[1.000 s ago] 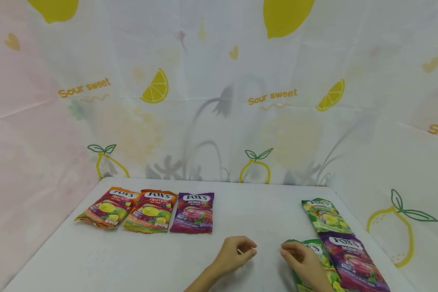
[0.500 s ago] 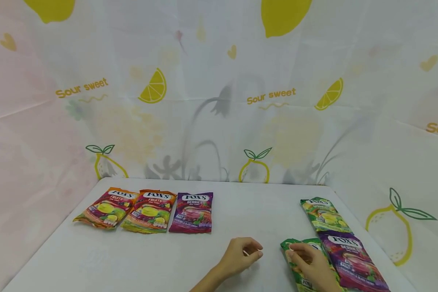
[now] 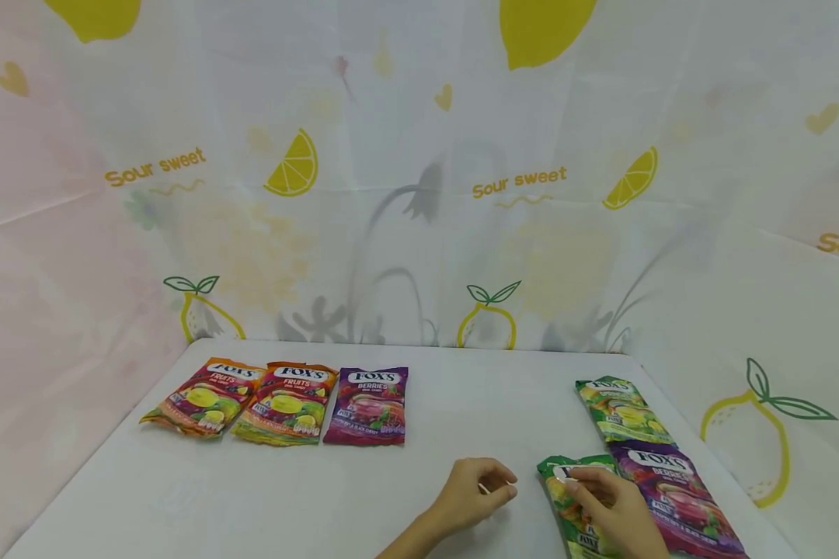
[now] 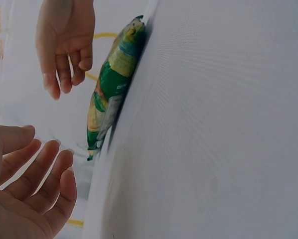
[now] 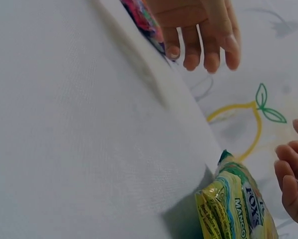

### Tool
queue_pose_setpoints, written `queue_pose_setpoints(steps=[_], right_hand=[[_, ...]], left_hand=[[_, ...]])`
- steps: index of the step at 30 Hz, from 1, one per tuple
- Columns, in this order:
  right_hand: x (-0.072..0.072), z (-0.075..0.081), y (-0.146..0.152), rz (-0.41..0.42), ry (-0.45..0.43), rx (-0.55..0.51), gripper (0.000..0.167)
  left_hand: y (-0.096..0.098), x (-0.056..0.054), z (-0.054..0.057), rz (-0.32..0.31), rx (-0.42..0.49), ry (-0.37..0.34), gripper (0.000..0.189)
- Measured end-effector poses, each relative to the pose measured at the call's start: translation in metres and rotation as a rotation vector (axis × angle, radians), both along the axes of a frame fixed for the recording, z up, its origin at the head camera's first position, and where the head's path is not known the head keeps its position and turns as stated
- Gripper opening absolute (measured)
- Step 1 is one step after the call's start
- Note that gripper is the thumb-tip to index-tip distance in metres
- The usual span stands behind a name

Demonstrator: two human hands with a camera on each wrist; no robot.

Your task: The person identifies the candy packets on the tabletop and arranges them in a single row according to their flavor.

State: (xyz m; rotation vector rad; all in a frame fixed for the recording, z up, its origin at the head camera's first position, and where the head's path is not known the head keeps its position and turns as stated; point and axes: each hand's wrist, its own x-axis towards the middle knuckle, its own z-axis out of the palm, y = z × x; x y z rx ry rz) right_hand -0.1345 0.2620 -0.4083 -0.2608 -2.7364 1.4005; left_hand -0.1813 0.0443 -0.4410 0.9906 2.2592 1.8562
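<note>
Above the near part of the bench (image 3: 266,505), the left hand (image 3: 464,494) hangs with fingers loosely curved, holding nothing. To its right, the right hand (image 3: 624,514) is over the near green bag (image 3: 573,522) but apart from it, its fingers also curved and bare. That bag lies on the bench, a purple bag (image 3: 687,497) just beside it. Farther back lie a second green bag (image 3: 625,411) on the right and, on the left, a berries bag (image 3: 368,407) and two orange bags (image 3: 288,404). Behind hangs a lemon-print cloth (image 3: 405,256).
</note>
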Motion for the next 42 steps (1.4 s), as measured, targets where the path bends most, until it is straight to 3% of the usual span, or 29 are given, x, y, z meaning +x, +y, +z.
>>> queue_pose_setpoints(steps=[9, 16, 23, 30, 38, 42], right_hand=[[0.006, 0.0, 0.018, -0.028, -0.027, -0.056, 0.035], [0.008, 0.001, 0.031, -0.046, -0.044, 0.011, 0.043], [0.01, 0.0, 0.043, -0.059, -0.039, -0.009, 0.043], [0.013, -0.002, 0.055, -0.074, -0.078, -0.016, 0.048], [0.016, -0.009, 0.065, -0.119, -0.035, 0.004, 0.045], [0.016, -0.01, 0.071, -0.163, -0.076, -0.086, 0.045]], left_hand=[[0.013, 0.004, 0.0, -0.017, 0.016, 0.002, 0.014], [0.028, 0.004, -0.002, 0.024, 0.03, 0.087, 0.01], [0.038, 0.004, -0.001, 0.027, 0.037, 0.105, 0.009], [0.048, 0.004, -0.002, 0.04, 0.013, 0.169, 0.009], [0.056, 0.006, -0.001, 0.038, -0.003, 0.147, 0.009], [0.061, 0.007, 0.0, 0.024, 0.014, 0.149, 0.008]])
